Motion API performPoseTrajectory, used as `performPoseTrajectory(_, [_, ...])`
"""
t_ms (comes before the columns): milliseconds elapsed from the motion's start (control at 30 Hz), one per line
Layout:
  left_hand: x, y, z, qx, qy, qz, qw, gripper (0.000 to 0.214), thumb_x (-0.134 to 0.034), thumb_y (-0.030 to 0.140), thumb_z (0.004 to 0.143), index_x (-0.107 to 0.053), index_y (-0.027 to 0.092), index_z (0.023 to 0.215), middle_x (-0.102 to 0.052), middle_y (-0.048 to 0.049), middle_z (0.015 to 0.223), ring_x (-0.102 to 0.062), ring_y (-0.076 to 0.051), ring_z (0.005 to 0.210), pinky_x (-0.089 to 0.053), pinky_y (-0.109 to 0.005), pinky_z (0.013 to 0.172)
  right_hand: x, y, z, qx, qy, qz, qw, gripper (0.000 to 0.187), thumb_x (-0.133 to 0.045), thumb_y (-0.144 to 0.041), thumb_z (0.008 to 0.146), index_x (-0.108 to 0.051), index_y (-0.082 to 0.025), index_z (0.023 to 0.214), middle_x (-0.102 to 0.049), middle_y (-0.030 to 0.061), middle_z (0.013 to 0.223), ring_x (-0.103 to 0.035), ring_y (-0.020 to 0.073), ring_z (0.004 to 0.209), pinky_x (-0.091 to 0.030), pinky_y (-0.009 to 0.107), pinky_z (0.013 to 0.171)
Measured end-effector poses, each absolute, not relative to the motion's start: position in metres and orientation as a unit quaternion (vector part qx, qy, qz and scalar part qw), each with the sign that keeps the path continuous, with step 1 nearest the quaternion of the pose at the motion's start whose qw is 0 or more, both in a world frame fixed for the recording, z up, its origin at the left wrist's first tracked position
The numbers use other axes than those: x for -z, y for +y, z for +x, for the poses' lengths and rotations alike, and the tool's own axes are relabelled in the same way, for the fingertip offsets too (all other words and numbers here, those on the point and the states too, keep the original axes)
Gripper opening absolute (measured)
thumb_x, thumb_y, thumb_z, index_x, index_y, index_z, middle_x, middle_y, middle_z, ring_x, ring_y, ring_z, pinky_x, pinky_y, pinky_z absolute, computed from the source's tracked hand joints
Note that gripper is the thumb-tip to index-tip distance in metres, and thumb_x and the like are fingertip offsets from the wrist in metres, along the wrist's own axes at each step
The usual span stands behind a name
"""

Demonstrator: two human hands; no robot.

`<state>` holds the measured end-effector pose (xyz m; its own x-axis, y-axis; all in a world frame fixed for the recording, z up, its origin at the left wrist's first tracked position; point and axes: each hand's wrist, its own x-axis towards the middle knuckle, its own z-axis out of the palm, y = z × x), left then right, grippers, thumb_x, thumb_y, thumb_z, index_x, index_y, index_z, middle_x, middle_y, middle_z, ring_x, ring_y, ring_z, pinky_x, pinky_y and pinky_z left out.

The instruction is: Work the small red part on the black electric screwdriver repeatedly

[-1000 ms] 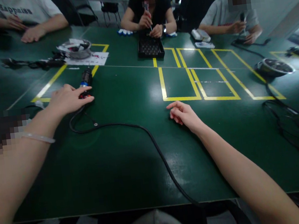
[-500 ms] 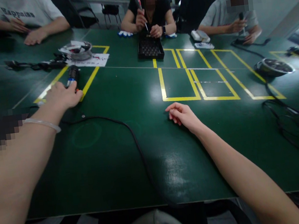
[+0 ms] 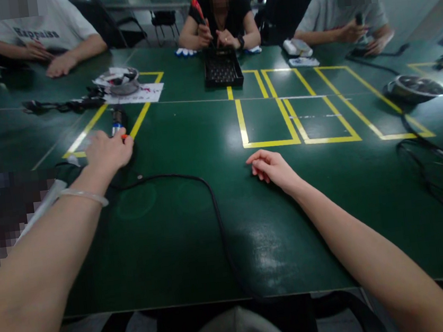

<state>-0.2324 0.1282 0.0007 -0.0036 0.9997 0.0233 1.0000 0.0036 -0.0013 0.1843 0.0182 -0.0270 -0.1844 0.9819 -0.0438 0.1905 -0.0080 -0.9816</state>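
Note:
My left hand (image 3: 110,151) reaches out over the table and is closed round a black cylindrical tool with a blue band (image 3: 118,123). A bit of orange shows beside my fingers, and my hand hides the tool's near part. My right hand (image 3: 268,167) rests on the green tabletop (image 3: 181,234), with nothing in it. Its index finger points left and its other fingers are loosely curled. A black cable (image 3: 214,201) runs from near my left wrist across the table to the front edge.
Yellow tape rectangles (image 3: 270,143) mark the table. Beyond the tool stands a round metal dish (image 3: 126,83) on paper. Across the table a co-worker holds a red-handled screwdriver (image 3: 198,11) over a black tray (image 3: 224,74). Another round dish (image 3: 415,88) and coiled cables (image 3: 425,164) lie right.
My view has turned a little left, so the table things appear farther right. My left hand stays on the tool and my right hand has hardly moved. The co-worker's screwdriver is slightly lower.

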Motion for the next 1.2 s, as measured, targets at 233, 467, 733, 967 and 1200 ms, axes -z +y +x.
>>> performPoseTrajectory(233, [-0.005,0.079,-0.168,0.023,-0.732,-0.679,0.052,0.070,-0.014,0.059,0.096,-0.048,0.024,0.145,-0.049,-0.0201,0.118,-0.051,-0.035,0.103,-0.038,-0.044,0.076,0.027,0.018,0.184,-0.501,-0.573,-0.508,0.403,0.013,-0.053,-0.023,0.083,-0.062,-0.016,0.090,-0.058,-0.0017,0.064,-0.046,0.0068,0.045,-0.032,0.016,0.035])
performPoseTrajectory(467, [-0.009,0.023,-0.095,-0.018,-0.644,-0.758,0.105,0.062,-0.020,0.054,0.097,-0.048,0.024,0.144,-0.054,-0.0202,0.107,-0.057,-0.034,0.092,-0.040,-0.039,0.071,0.031,0.016,0.180,-0.405,-0.617,-0.535,0.412,0.013,-0.051,-0.021,0.084,-0.062,-0.017,0.087,-0.055,-0.0021,0.060,-0.048,0.0102,0.050,-0.036,0.022,0.046])
performPoseTrajectory(733, [-0.013,-0.008,-0.025,-0.042,-0.574,-0.812,0.093,0.053,-0.027,0.049,0.099,-0.053,0.025,0.138,-0.056,-0.0169,0.102,-0.060,-0.030,0.086,-0.036,-0.034,0.065,0.016,-0.009,0.153,-0.332,-0.754,-0.442,0.354,0.018,-0.053,-0.028,0.090,-0.057,-0.020,0.106,-0.061,0.0010,0.082,-0.057,0.0147,0.072,-0.043,0.027,0.065])
performPoseTrajectory(967, [-0.011,-0.012,-0.006,-0.030,-0.553,-0.828,0.082,0.045,-0.036,0.043,0.097,-0.057,0.025,0.133,-0.058,-0.0153,0.100,-0.061,-0.028,0.087,-0.038,-0.034,0.065,0.021,-0.007,0.155,-0.346,-0.753,-0.432,0.356,0.014,-0.058,-0.030,0.089,-0.053,-0.022,0.099,-0.061,0.0012,0.083,-0.059,0.0157,0.077,-0.046,0.027,0.067])
performPoseTrajectory(1200, [-0.014,-0.016,-0.010,-0.007,-0.524,-0.850,0.056,0.052,-0.036,0.050,0.096,-0.051,0.026,0.140,-0.055,-0.0153,0.105,-0.060,-0.031,0.089,-0.040,-0.037,0.068,0.023,-0.006,0.153,-0.374,-0.732,-0.431,0.373,0.011,-0.060,-0.024,0.084,-0.050,-0.021,0.088,-0.058,-0.0009,0.078,-0.055,0.0120,0.068,-0.046,0.025,0.063])
